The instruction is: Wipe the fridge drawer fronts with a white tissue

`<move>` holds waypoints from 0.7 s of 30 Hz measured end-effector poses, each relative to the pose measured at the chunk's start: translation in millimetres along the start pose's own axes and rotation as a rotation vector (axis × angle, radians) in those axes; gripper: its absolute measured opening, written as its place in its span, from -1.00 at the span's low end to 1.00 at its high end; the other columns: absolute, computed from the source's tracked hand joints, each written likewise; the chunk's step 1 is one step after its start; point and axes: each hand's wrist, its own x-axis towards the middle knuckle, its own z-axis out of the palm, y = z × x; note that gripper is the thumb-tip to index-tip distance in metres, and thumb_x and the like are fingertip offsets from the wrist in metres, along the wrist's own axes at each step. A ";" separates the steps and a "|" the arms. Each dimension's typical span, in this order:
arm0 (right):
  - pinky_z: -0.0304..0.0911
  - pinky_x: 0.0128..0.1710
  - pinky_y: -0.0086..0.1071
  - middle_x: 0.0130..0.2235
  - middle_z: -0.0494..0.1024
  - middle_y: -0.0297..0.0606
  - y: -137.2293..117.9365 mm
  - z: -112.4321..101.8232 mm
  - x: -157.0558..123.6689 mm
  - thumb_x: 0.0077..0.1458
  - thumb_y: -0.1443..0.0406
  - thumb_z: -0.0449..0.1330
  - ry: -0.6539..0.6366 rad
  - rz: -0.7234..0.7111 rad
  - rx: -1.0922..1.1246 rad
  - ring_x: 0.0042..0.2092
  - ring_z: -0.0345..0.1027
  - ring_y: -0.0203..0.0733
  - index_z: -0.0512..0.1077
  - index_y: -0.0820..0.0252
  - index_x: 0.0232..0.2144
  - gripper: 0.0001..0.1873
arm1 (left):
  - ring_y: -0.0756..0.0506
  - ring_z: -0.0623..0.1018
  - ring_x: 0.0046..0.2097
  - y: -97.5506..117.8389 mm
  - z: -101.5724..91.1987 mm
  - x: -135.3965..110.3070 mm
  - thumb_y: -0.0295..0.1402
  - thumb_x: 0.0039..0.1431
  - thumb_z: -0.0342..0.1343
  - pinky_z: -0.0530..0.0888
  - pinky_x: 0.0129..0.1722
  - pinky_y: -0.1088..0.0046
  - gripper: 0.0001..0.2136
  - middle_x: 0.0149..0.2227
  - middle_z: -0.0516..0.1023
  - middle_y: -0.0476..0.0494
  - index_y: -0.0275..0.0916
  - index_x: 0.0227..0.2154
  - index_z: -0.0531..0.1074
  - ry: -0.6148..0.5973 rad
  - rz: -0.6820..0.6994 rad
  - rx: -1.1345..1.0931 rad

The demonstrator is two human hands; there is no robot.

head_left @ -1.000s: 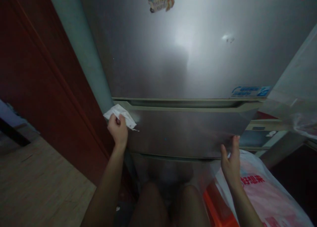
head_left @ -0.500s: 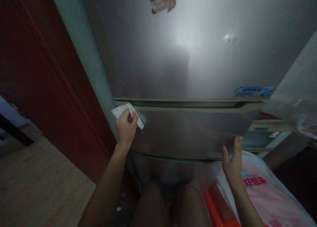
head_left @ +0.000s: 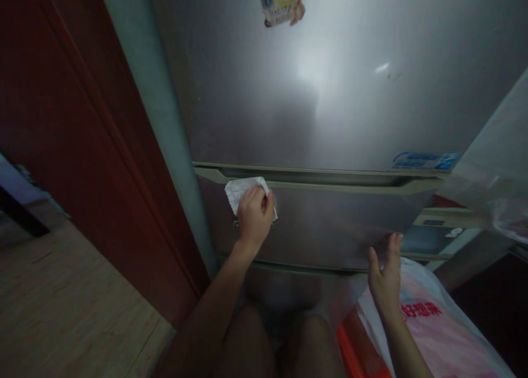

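Pressing one white tissue [head_left: 243,190] in a closed left hand [head_left: 254,217], right hand [head_left: 385,281] is resting open on the drawer [head_left: 322,224]; one magnet [head_left: 286,3], one blue label [head_left: 424,160], both unreadable.

Colourful magnet [head_left: 289,3] far up, blue label [head_left: 424,160] lower right. Dark red wooden door [head_left: 74,136] left, pale wooden floor [head_left: 70,317] beneath. Pink plastic bag [head_left: 437,334] near right, over something orange [head_left: 355,345]. Clear plastic sheeting [head_left: 499,163] far right.
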 end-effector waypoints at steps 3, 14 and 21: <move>-0.26 0.41 0.18 0.48 -0.17 0.00 0.5 -2.6 0.5 0.32 0.00 0.02 -0.019 0.020 0.009 0.48 -0.30 0.13 -0.14 0.19 0.45 -0.18 | -0.06 0.32 -0.43 -5.5 -11.6 -8.3 -0.27 0.26 -0.02 0.22 -0.39 0.37 -0.75 -0.52 0.29 0.00 -0.17 -0.54 0.23 0.000 -0.189 -0.189; -0.28 0.41 0.17 0.48 -0.20 -0.02 -0.1 -3.5 -0.2 0.31 -0.03 0.00 -0.035 0.028 0.013 0.48 -0.33 0.11 -0.13 0.21 0.45 -0.17 | -0.07 0.32 -0.36 -69.3 -123.6 -16.2 -0.27 0.24 0.01 0.24 -0.33 0.38 -0.77 -0.44 0.24 0.00 -0.18 -0.52 0.21 0.319 -0.179 0.180; -0.27 0.41 0.15 0.48 -0.17 0.00 -2.5 -3.9 -0.3 0.32 -0.02 0.00 -0.028 0.027 0.016 0.48 -0.31 0.10 -0.11 0.22 0.44 -0.18 | -0.13 0.31 -0.33 -95.2 -81.6 38.6 -0.34 0.26 -0.08 0.24 -0.27 0.32 -0.81 -0.42 0.23 -0.04 -0.14 -0.48 0.12 0.284 -0.086 0.249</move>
